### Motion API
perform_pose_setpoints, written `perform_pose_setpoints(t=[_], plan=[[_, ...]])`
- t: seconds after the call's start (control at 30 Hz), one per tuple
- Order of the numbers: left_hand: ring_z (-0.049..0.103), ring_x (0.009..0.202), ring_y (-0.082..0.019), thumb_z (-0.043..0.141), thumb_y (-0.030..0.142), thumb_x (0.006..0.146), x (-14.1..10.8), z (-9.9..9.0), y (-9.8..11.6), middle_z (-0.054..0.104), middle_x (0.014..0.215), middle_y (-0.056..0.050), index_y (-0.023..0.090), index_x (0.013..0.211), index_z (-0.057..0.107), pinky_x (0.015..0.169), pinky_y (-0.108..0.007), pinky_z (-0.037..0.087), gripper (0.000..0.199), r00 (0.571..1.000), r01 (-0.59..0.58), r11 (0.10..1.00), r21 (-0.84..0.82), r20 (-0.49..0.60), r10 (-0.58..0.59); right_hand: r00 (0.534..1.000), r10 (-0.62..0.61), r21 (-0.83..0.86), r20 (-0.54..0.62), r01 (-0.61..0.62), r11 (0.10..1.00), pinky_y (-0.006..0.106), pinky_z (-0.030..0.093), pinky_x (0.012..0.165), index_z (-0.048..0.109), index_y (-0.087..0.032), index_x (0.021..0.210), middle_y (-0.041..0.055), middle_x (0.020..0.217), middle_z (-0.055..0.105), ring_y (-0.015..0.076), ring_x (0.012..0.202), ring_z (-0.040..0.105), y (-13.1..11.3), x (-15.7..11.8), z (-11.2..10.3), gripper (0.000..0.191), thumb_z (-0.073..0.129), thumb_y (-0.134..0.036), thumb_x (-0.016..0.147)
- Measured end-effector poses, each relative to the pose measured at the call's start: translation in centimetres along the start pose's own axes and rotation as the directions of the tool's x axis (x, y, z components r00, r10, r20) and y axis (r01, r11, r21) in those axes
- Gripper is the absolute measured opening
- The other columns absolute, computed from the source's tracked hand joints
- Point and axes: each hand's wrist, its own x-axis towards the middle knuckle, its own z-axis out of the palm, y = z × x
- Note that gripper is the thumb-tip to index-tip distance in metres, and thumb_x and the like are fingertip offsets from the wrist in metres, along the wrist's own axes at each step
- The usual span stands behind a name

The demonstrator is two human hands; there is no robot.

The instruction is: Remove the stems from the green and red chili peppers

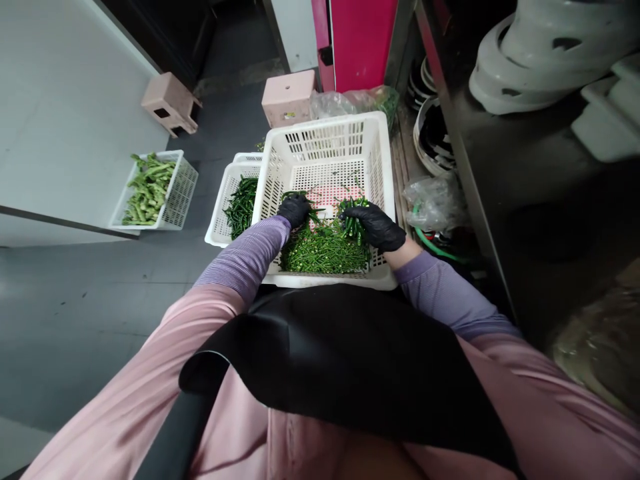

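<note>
A large white plastic basket [327,167] stands in front of me, with a heap of cut green stems [325,252] at its near end. My right hand [375,223], in a black glove, is closed round a bunch of green chilies [354,219] above the heap's right side. On the left inside the basket, my black-gloved left hand [295,209] curls over some green chilies [314,215]; its fingertips are partly hidden. Between the hands, part of the basket's perforated floor shows, with something reddish beneath it.
Left of the large basket is a smaller white basket [219,207] of dark green chilies. Farther left, another basket [183,197] holds pale green peppers. Two pink stools [289,97] stand beyond. A metal shelf [480,167] with white containers runs along the right.
</note>
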Motion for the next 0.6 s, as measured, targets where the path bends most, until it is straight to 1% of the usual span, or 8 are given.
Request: perform_pose_setpoints(t=[0.07,0.17,0.23,0.3,0.37,0.43,0.53,0.6], plan=[[0.066,0.139,-0.039,0.060,0.020,0.103,-0.4,-0.2,-0.2,0.074,0.146,-0.025,0.010,0.138,0.080,0.115,-0.046,0.047,0.041,1.000,-0.004,1.000,-0.005,0.017,0.004,1.000,-0.007,0.015,-0.004,0.007,1.000,0.036,0.060,0.075,0.077,-0.023,0.080,-0.0013,0.073,0.072,0.0194,0.077,0.069,-0.1,-0.1,0.0,0.032,0.099,-0.035,0.060],[0.074,0.122,-0.037,0.070,0.030,0.101,-1.1,-0.8,-0.7,0.080,0.128,-0.020,0.016,0.143,0.077,0.104,-0.043,0.051,0.045,0.992,0.126,0.989,-0.082,0.035,-0.124,1.000,-0.005,0.011,-0.016,0.005,1.000,0.037,0.061,0.077,0.078,-0.023,0.080,-0.0003,0.077,0.075,0.0195,0.077,0.070,0.1,0.1,-0.2,0.032,0.100,-0.035,0.059],[0.075,0.109,-0.033,0.078,0.033,0.097,-1.5,-1.4,-0.8,0.082,0.113,-0.015,0.019,0.143,0.076,0.096,-0.040,0.052,0.048,0.978,0.207,0.955,-0.211,0.018,-0.207,1.000,0.002,-0.009,-0.031,-0.003,1.000,0.039,0.062,0.080,0.079,-0.023,0.079,0.0000,0.078,0.077,0.0196,0.076,0.070,0.5,0.4,-0.5,0.031,0.100,-0.036,0.060],[0.073,0.094,-0.027,0.081,0.032,0.094,-2.1,-2.0,-0.4,0.078,0.096,-0.009,0.019,0.125,0.079,0.088,-0.036,0.052,0.033,0.971,0.205,0.885,-0.417,-0.024,-0.236,0.999,-0.007,-0.032,-0.037,0.006,0.999,0.041,0.063,0.086,0.080,-0.023,0.079,0.0000,0.079,0.078,0.0206,0.080,0.072,1.1,0.9,-1.0,0.028,0.098,-0.037,0.063],[0.064,0.076,-0.021,0.079,0.037,0.097,-2.9,-2.4,0.5,0.069,0.078,-0.005,0.020,0.097,0.076,0.077,-0.033,0.049,0.018,0.980,0.123,0.740,-0.661,-0.036,-0.195,0.998,-0.041,-0.054,-0.041,0.038,0.998,0.043,0.063,0.095,0.082,-0.024,0.081,0.0003,0.082,0.080,0.0228,0.089,0.075,1.5,1.3,-1.4,0.025,0.096,-0.038,0.066],[0.053,0.062,-0.017,0.078,0.053,0.098,-4.1,-2.6,1.9,0.060,0.067,-0.003,0.021,0.078,0.067,0.065,-0.032,0.044,0.040,0.999,0.025,0.525,-0.851,-0.004,-0.053,0.995,-0.088,-0.079,-0.045,0.085,0.993,0.045,0.062,0.103,0.082,-0.026,0.081,0.0013,0.087,0.082,0.0251,0.101,0.077,1.6,1.4,-1.6,0.019,0.094,-0.035,0.068],[0.042,0.052,-0.012,0.085,0.074,0.086,-5.8,-2.8,4.3,0.052,0.060,0.000,0.021,0.070,0.061,0.054,-0.031,0.035,0.060,0.990,-0.019,0.202,-0.979,0.010,0.141,0.993,-0.113,-0.063,-0.025,0.111,0.992,0.045,0.061,0.109,0.082,-0.027,0.082,0.0018,0.092,0.084,0.0252,0.108,0.078,1.1,1.0,-1.1,0.019,0.094,-0.033,0.068],[0.039,0.050,-0.011,0.091,0.077,0.078,-6.6,-2.8,5.9,0.050,0.058,0.001,0.021,0.071,0.062,0.051,-0.030,0.031,0.063,0.988,-0.007,0.067,-0.998,0.004,0.157,0.996,-0.086,0.015,0.007,0.086,0.996,0.044,0.061,0.109,0.083,-0.026,0.084,0.0002,0.092,0.084,0.0240,0.103,0.078,0.5,0.5,-0.4,0.026,0.097,-0.035,0.064]])
